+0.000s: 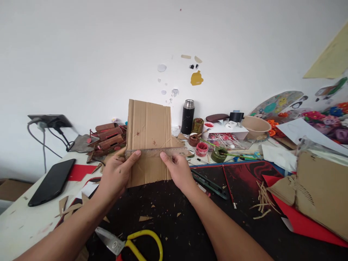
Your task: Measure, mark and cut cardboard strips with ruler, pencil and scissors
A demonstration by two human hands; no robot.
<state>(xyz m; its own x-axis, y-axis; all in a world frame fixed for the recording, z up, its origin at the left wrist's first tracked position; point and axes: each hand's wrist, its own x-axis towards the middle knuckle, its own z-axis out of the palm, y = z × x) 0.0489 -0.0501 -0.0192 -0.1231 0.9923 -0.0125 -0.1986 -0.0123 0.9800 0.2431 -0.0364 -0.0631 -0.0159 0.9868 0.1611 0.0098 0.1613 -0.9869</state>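
Both raised hands [117, 171] [179, 171] hold ruler [150, 152] across cardboard [149, 125].

A phone [51, 183] lies near the left edge of the surface [24, 226], with red paper [81, 172] just beside it. Near the back edge stand a black flask [188, 119], paint jars [201, 149] and, farther right, a bowl [256, 127]. Bright flowers [312, 115] crowd the back right corner. Cables [44, 145] hang from a power strip [65, 121] by the back left corner.
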